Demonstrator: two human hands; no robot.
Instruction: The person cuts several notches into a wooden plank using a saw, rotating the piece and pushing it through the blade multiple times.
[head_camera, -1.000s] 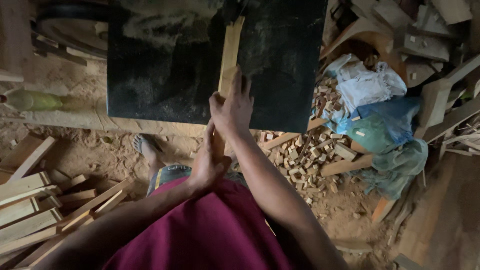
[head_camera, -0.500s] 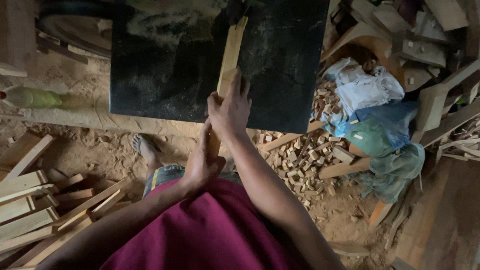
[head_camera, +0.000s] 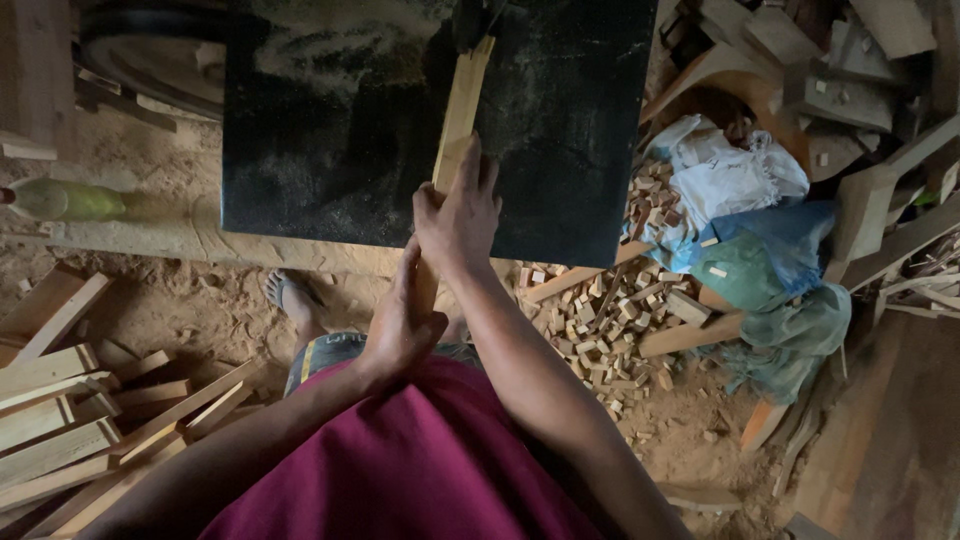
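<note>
Pressing down on a long, pale wooden strip (head_camera: 458, 120), the right hand (head_camera: 460, 215) lay flat over its middle with the fingers together and the thumb wrapped around the left edge. The left hand (head_camera: 403, 320) clasped the near end of the same strip, fingers closed against it, just in front of the maroon shirt (head_camera: 400, 470). That strip ran lengthwise across a dark, flat saw table (head_camera: 330, 130), its surface dusted with fine pale sawdust. The far tip of the strip met a dark upright part (head_camera: 470, 22) at the table's far edge, too shadowed to make out clearly.

Below the table, on the sandy, dust-covered floor (head_camera: 190, 310), a foot in a sandal (head_camera: 290, 300) showed beside a rough timber beam (head_camera: 150, 240). Flat, squared planks (head_camera: 60, 420) lay stacked at the near left, cut off by the frame. A heap of small blocky offcuts (head_camera: 600, 320) spread to the right, beside crumpled white and blue-green sacks (head_camera: 750, 230). Larger curved and angular wood pieces (head_camera: 840, 80) crowded the far right. A greenish bottle (head_camera: 60, 200) lay at the far left, partly cropped.
</note>
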